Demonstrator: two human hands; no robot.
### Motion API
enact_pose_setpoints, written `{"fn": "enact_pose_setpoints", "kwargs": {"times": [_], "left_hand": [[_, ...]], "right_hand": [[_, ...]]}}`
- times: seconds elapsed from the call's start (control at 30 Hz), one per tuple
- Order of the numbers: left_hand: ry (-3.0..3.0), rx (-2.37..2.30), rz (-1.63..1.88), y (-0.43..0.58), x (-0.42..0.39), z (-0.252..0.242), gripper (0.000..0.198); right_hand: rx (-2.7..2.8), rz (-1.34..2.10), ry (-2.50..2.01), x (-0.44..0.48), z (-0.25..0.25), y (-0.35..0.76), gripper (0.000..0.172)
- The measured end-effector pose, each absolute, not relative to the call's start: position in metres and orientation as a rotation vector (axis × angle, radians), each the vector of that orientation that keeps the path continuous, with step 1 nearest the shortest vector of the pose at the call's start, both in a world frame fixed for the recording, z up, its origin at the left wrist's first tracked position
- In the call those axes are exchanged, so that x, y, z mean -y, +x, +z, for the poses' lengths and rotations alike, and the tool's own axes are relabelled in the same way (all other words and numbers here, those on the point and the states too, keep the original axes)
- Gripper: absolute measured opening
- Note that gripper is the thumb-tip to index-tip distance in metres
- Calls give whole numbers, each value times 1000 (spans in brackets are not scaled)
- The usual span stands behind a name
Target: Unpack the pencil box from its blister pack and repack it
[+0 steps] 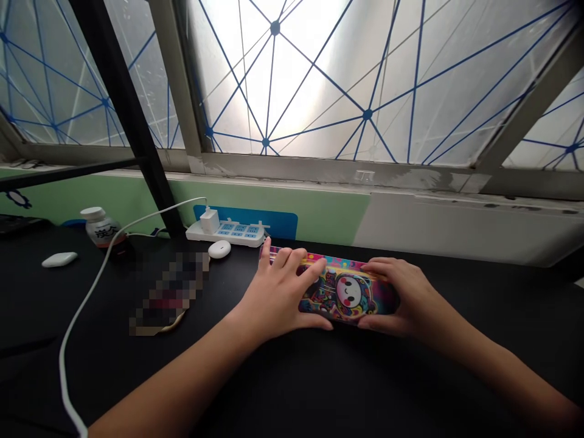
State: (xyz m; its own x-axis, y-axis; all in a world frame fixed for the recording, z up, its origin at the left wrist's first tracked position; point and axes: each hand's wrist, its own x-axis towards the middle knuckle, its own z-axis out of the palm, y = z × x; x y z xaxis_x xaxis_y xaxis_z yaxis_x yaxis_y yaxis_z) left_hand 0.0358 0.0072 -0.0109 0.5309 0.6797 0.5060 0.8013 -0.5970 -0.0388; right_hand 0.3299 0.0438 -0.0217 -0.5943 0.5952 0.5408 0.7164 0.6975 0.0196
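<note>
A long, brightly coloured pencil case (349,292) with a round white cartoon face lies on the black desk in front of me. Over its left part spreads my left hand (285,289), fingers across the top and far edge, thumb along the near edge. My right hand (396,295) grips the right end, with its thumb at the near side and fingers at the far side. Both hands hide parts of the case, and its lid looks closed.
Behind the case, a white power strip (237,231) holds a plugged-in charger (209,221). Its white cable (86,304) loops down the left side. A round white item (219,249), a pixelated object (168,298), a white-capped bottle (103,228) and a small white item (59,260) lie leftward.
</note>
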Motion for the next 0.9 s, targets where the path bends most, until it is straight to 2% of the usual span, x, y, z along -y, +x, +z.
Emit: {"fn": "enact_pose_setpoints", "kwargs": {"times": [0.07, 0.13, 0.23, 0.33, 0.57, 0.7, 0.83, 0.9], "left_hand": [[-2467, 1228, -730, 34, -7, -5, 85], [-2430, 1249, -737, 32, -7, -1, 70], [-2484, 1290, -589, 32, -8, 3, 42], [-2547, 1304, -450, 32, -8, 5, 31], [-2634, 1264, -325, 34, -4, 4, 43], [-2668, 1219, -298, 35, -8, -4, 47], [-2742, 1336, -423, 27, -17, -15, 91], [-2785, 1446, -408, 23, -22, -20, 106]], "right_hand": [[2352, -454, -959, -39, -21, 326, 76], [2340, -549, -923, -32, -19, 320, 65], [2420, -583, -904, -19, -15, 310, 46], [2483, -564, -909, -10, -12, 303, 35], [2565, -565, -828, -1, -26, 292, 26], [2657, -544, -856, -6, -37, 286, 31], [2686, -417, -910, -15, -43, 286, 56], [2719, -322, -941, -18, -44, 288, 66]]}}
